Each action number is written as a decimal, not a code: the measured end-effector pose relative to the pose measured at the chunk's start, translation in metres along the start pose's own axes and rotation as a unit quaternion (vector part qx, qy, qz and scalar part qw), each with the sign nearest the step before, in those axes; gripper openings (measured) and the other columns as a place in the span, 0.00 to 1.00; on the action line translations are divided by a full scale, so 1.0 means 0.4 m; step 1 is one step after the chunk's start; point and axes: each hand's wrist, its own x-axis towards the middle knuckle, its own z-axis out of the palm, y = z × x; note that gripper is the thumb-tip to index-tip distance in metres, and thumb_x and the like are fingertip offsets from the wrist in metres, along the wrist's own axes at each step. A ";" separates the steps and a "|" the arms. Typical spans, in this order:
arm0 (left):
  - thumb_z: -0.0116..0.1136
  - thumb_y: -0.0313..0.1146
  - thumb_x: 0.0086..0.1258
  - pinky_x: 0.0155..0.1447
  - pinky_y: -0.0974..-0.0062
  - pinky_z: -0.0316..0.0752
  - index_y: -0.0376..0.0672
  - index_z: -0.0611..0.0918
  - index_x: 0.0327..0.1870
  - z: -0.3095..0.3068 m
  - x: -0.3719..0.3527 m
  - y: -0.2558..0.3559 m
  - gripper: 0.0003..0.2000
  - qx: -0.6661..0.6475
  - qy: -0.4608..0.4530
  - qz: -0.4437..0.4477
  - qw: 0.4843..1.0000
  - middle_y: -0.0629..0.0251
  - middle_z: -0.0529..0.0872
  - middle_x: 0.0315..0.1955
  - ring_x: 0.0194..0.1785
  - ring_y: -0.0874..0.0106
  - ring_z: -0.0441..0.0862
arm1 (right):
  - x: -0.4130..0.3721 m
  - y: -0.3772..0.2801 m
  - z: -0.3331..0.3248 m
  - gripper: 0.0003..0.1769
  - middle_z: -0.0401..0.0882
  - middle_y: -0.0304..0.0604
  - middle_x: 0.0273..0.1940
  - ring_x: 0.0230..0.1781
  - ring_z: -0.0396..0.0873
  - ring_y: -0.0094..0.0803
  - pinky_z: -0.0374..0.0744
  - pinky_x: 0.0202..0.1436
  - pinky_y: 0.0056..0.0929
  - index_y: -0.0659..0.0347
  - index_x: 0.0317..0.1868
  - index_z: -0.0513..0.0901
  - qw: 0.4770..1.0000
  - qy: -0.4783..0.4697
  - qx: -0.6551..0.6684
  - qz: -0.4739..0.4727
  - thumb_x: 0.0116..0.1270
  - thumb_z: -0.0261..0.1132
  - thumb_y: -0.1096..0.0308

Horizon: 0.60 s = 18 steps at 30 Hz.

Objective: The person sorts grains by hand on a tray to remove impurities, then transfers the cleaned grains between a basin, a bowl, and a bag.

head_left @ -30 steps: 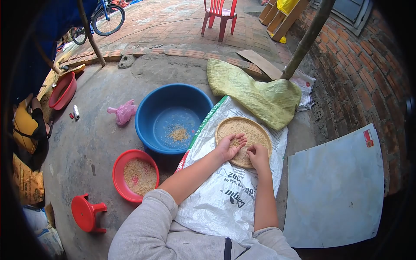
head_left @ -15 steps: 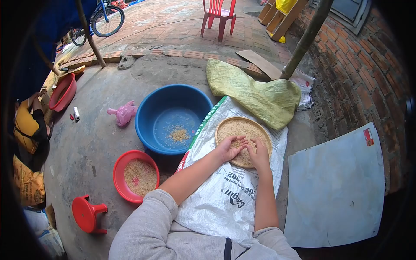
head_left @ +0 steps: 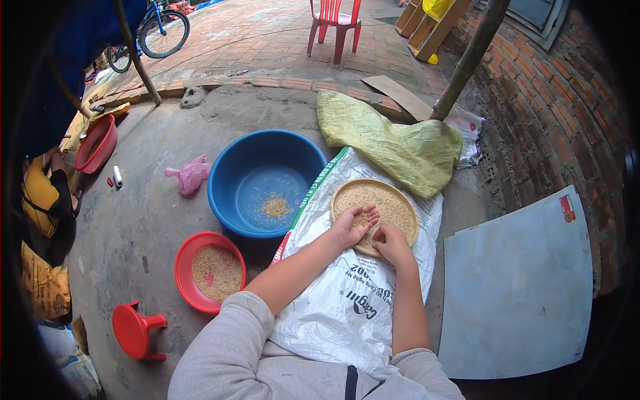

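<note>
A person in rolled grey sleeves works over a round tray (head_left: 417, 223) of grain (head_left: 380, 195), which lies directly beneath both hands on a white sack (head_left: 327, 293) spread across the lap and ground. The left hand (head_left: 357, 227), palm up and loosely cupped, holds a little of the grain above the tray's near left part. The right hand (head_left: 393, 244) is just beside it, over the near right part, back upward and fingers bent inward toward the left palm; whether its fingertips meet or pinch a grain cannot be told. Most of the grain spreads across the tray beyond the hands, toward the far rim.

Left of the sack stands a blue basin (head_left: 230, 193), a small heap of grain on its floor. Nearer the person, a red basin (head_left: 183, 277) holds a fuller layer, flecked with pink, with a red stool (head_left: 131, 331) near it on the concrete. A pink bag (head_left: 190, 175) lies beside the blue basin. A green sack (head_left: 393, 143) crumples past the tray's far side, and a pale board (head_left: 517, 287) lies to the right.
</note>
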 end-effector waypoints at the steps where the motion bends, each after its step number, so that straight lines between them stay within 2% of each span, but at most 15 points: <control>1: 0.40 0.27 0.70 0.54 0.68 0.78 0.29 0.72 0.50 -0.002 0.001 0.000 0.13 -0.001 -0.003 -0.002 1.000 0.52 0.76 0.42 0.46 0.62 0.78 | 0.001 0.003 0.002 0.11 0.79 0.46 0.29 0.29 0.78 0.35 0.77 0.35 0.29 0.66 0.30 0.79 1.000 0.000 0.017 0.000 0.45 0.71 0.76; 2: 0.40 0.28 0.70 0.54 0.68 0.78 0.29 0.72 0.50 -0.004 0.002 0.000 0.13 -0.002 -0.007 -0.003 1.000 0.51 0.76 0.42 0.46 0.62 0.78 | 0.001 0.006 0.003 0.08 0.79 0.45 0.26 0.26 0.79 0.33 0.77 0.32 0.28 0.67 0.28 0.79 0.999 0.001 0.034 0.000 0.46 0.70 0.77; 6: 0.40 0.28 0.71 0.54 0.68 0.78 0.29 0.72 0.50 -0.006 0.006 -0.001 0.13 0.004 -0.002 0.006 1.000 0.51 0.76 0.42 0.46 0.62 0.78 | 0.005 0.009 -0.003 0.07 0.80 0.45 0.24 0.25 0.80 0.31 0.77 0.31 0.27 0.67 0.28 0.80 0.999 0.012 0.030 0.024 0.47 0.69 0.78; 8: 0.40 0.29 0.71 0.55 0.67 0.77 0.29 0.72 0.49 -0.002 0.004 -0.002 0.13 0.007 0.017 -0.006 1.000 0.51 0.76 0.42 0.47 0.62 0.77 | 0.013 0.008 -0.008 0.06 0.81 0.45 0.26 0.28 0.81 0.30 0.78 0.33 0.26 0.68 0.30 0.80 0.993 0.112 0.028 0.028 0.49 0.67 0.79; 9: 0.40 0.29 0.71 0.55 0.67 0.77 0.29 0.72 0.49 0.002 0.001 -0.003 0.13 0.008 0.018 -0.006 1.000 0.51 0.76 0.42 0.47 0.62 0.77 | 0.017 -0.008 -0.015 0.06 0.81 0.45 0.26 0.28 0.81 0.30 0.78 0.33 0.26 0.68 0.30 0.80 0.993 0.112 0.029 0.029 0.49 0.67 0.79; 11: 0.39 0.31 0.72 0.56 0.66 0.77 0.29 0.70 0.49 0.010 -0.006 -0.005 0.14 0.018 0.025 -0.007 1.000 0.50 0.75 0.43 0.48 0.61 0.77 | 0.024 -0.043 -0.027 0.06 0.81 0.45 0.30 0.30 0.82 0.31 0.79 0.34 0.25 0.68 0.33 0.80 0.966 0.232 0.107 -0.025 0.52 0.66 0.80; 12: 0.39 0.31 0.72 0.56 0.66 0.77 0.29 0.70 0.49 0.012 -0.006 -0.006 0.14 0.020 0.027 -0.006 0.999 0.50 0.75 0.43 0.48 0.61 0.77 | 0.027 -0.067 -0.032 0.06 0.81 0.45 0.30 0.30 0.82 0.31 0.79 0.34 0.25 0.68 0.33 0.80 0.966 0.232 0.110 -0.025 0.52 0.66 0.80; 14: 0.37 0.33 0.73 0.57 0.65 0.76 0.30 0.68 0.49 0.013 -0.004 -0.012 0.14 0.025 0.083 0.007 0.996 0.49 0.74 0.45 0.50 0.60 0.76 | 0.027 -0.104 -0.033 0.07 0.80 0.46 0.34 0.32 0.82 0.31 0.79 0.34 0.24 0.68 0.35 0.80 0.953 0.190 0.222 -0.084 0.54 0.65 0.81; 15: 0.37 0.33 0.73 0.57 0.65 0.76 0.30 0.68 0.49 0.002 0.005 -0.012 0.14 0.028 0.087 0.008 0.996 0.49 0.74 0.45 0.50 0.60 0.76 | 0.031 -0.098 -0.024 0.09 0.79 0.46 0.38 0.36 0.82 0.32 0.79 0.37 0.26 0.68 0.38 0.80 0.961 0.177 0.177 -0.117 0.56 0.64 0.79; 17: 0.37 0.34 0.74 0.56 0.66 0.76 0.30 0.66 0.49 -0.022 0.022 -0.009 0.14 0.019 0.029 -0.020 0.999 0.49 0.74 0.45 0.51 0.60 0.75 | 0.030 -0.090 -0.012 0.09 0.79 0.46 0.38 0.37 0.81 0.31 0.79 0.38 0.26 0.68 0.39 0.79 0.966 0.181 0.146 -0.115 0.56 0.63 0.79; 18: 0.37 0.34 0.74 0.56 0.66 0.76 0.30 0.66 0.49 -0.023 0.019 -0.007 0.14 0.020 0.035 -0.014 0.999 0.49 0.74 0.45 0.51 0.60 0.75 | 0.031 -0.090 -0.008 0.09 0.79 0.46 0.39 0.39 0.81 0.31 0.78 0.40 0.27 0.68 0.40 0.79 0.970 0.184 0.110 -0.115 0.56 0.62 0.79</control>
